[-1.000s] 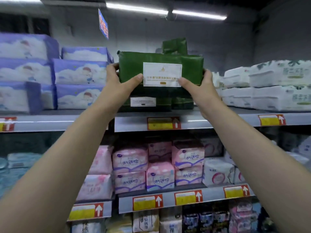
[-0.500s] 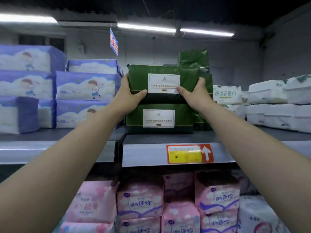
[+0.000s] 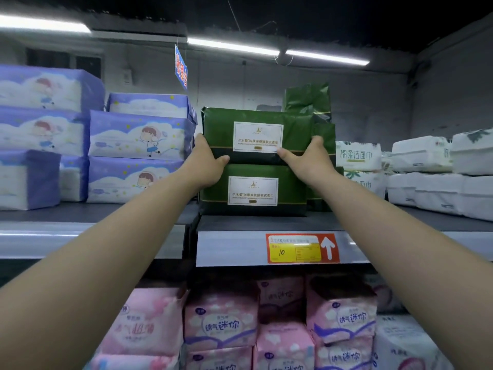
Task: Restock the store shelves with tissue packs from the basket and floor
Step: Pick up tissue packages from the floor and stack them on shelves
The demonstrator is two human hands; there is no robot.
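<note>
Between purple packs [image 3: 138, 134] and white packs [image 3: 426, 193], left hand [image 3: 206, 166] and right hand [image 3: 309, 161] clamped on green pack [image 3: 256, 134].

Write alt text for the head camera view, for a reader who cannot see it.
A person's left hand and right hand grip the ends of a green tissue pack resting on an identical lower pack on a grey store shelf. Purple packs are stacked to its left, white packs to its right, pink packs on the shelf below.

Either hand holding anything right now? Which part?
Both. Left hand and right hand grip the upper green tissue pack by its left and right ends, thumbs on the front face.
</note>
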